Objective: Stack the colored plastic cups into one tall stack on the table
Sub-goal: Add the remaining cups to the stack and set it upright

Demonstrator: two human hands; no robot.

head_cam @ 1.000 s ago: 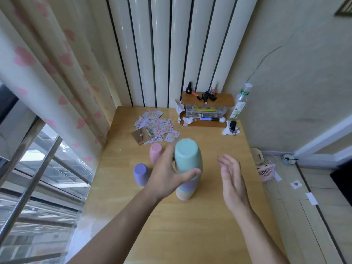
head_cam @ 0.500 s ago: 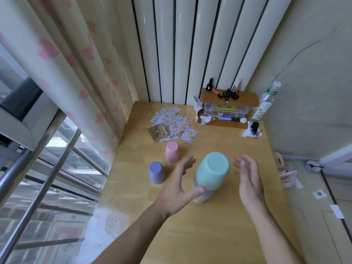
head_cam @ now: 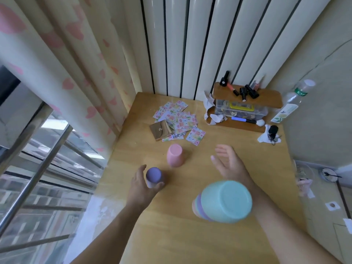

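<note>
Teal plastic tops the stack of cups (head_cam: 222, 201), which stands on the wooden surface (head_cam: 190, 244) near its front, just beside the right forearm. The cups are nested upside down, so the flat base faces up toward the camera and the long axis runs vertically; purple, pink and orange rims show at its lower left. The left hand (head_cam: 142, 184) wraps around the purple cup (head_cam: 154, 176), thumb on its left and fingers curled at its lower right; this cup also sits base-up. The pink cup (head_cam: 174, 155) stands inverted just behind it, apart from both hands. The right hand (head_cam: 229, 164) hovers with fingers spread wide, holding nothing, behind the stack. Patterned cards (head_cam: 179, 121) lie scattered farther back.
</note>
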